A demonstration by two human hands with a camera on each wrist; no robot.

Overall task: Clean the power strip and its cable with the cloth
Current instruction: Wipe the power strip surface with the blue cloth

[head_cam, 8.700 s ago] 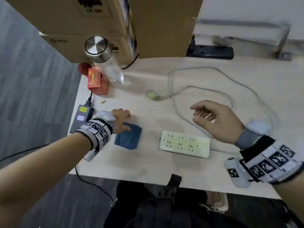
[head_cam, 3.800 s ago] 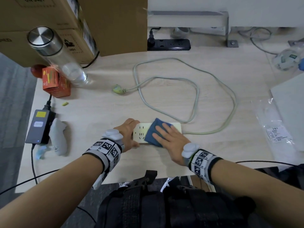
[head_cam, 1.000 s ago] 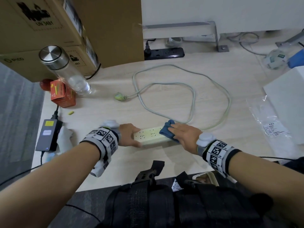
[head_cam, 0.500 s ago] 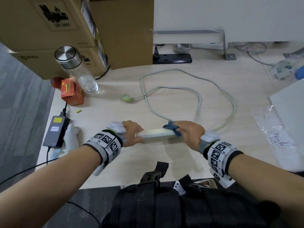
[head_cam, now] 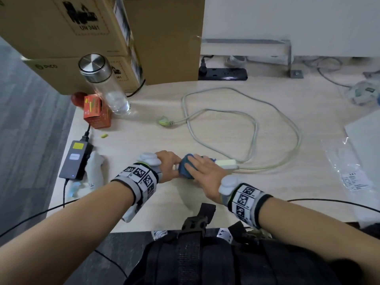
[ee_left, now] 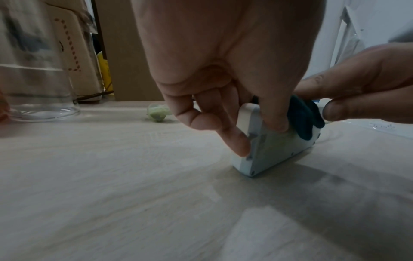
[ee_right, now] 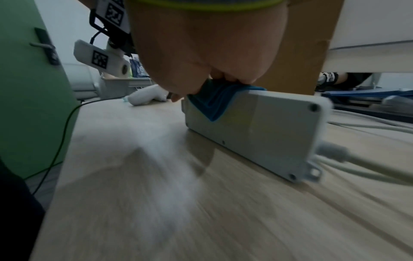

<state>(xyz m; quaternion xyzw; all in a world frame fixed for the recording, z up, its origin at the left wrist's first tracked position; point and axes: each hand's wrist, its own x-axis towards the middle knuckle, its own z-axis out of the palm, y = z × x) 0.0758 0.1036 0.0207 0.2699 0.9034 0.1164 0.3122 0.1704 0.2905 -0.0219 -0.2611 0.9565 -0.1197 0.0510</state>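
Nearby, capped clear bottle (head_cam: 104, 85), contents unclear

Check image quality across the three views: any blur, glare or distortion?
Head: sharp, wide-angle bend at edges, glare patch on desk beside the glass bottle. Left wrist: left hand soft and close, power strip fairly clear. Right wrist: desk motion-streaked, cloth readable.

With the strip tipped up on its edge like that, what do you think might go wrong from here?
1. The strip stands on its long edge, steadied only by the left hand at one end; a firm push from the cloth might tip it flat.
2. The cable lies in loose loops on the desk; shifting the strip may drag them.
3. The bottle stands near the plug; a dragged cable might disturb it.
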